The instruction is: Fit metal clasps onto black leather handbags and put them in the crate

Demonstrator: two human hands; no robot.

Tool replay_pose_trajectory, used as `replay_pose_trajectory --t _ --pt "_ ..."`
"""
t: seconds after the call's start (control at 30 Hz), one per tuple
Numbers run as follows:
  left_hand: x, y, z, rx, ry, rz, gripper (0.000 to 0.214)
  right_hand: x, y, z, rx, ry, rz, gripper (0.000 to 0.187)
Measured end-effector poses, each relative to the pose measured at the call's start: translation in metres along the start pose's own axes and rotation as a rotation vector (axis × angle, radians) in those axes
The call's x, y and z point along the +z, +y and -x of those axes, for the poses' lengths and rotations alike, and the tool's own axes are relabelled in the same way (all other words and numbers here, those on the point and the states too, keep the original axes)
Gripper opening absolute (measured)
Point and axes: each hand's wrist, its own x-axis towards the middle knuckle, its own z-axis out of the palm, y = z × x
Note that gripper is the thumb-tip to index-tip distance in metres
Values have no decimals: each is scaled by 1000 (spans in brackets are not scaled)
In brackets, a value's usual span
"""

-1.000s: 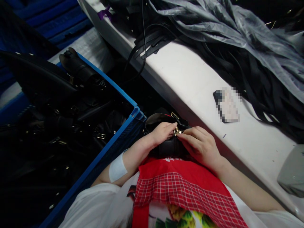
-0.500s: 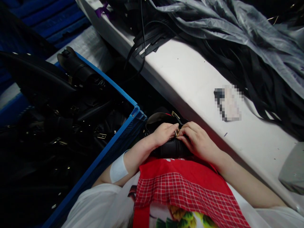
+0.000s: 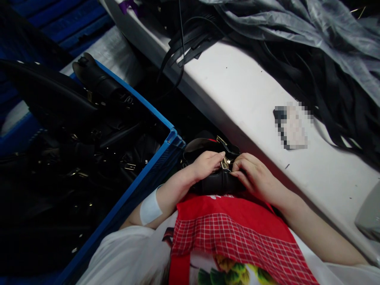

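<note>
A black handbag (image 3: 212, 185) with a gold buckle (image 3: 225, 163) rests at my lap, against the red apron. My left hand (image 3: 208, 163) is closed at the left side of the buckle, its thumb and fingers gripping the metal. Just right of the buckle, my right hand (image 3: 251, 172) makes a pinch; what sits between its fingertips is too small to make out. Another gold fitting (image 3: 221, 141) shows on a black strap at the bag's far edge. Both hands hide parts of the bag.
To the left stands a blue crate (image 3: 170, 136) full of black bags with gold fittings. A white table (image 3: 237, 95) runs along the right, bearing a blurred-out object (image 3: 293, 128), black straps (image 3: 320, 95) and clear plastic sheeting (image 3: 311, 31).
My right hand has drawn slightly to the right, away from my left, so more of the gold buckle shows between them. The whole view has shifted a little.
</note>
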Motion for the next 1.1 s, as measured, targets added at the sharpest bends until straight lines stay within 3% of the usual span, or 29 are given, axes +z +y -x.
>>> replay_pose_trajectory --t 0.33,0.47,0.8,1.1 --pt "-1 3 -1 -29 55 8 51 1 -1 1 39 193 -48 9" --pt "-2 2 -1 -18 34 10 51 4 -2 1 -20 232 37 9" --pt "-3 -3 -4 35 15 22 52 3 -5 2 -286 89 579 25" --pt "-3 -3 -4 26 41 -5 53 3 2 -1 -285 93 481 22"
